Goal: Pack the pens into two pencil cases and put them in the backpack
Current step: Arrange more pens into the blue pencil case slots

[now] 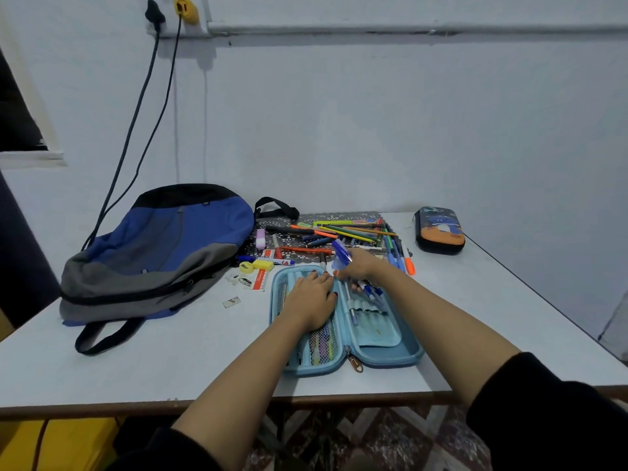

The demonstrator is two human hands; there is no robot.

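Observation:
An open light-blue pencil case (380, 355) lies flat near the table's front edge. My left hand (311, 299) presses flat on its left mesh half, which holds several coloured pens. My right hand (358, 266) grips a bunch of blue pens (341, 254) over the case's right half, where other pens sit in the elastic loops. A pile of loose pens and pencils (346, 234) lies behind the case. A second, dark pencil case (439, 229) with an orange and blue picture lies zipped at the back right. The blue and grey backpack (156, 253) lies on the left.
Small items lie between backpack and case: a yellow sharpener (247, 267), a yellow eraser (263, 265), a pink eraser (260, 238), a marker (275, 261). A patterned dark mat (289, 237) sits under the pens. Two cables (136, 130) hang from wall sockets down behind the backpack.

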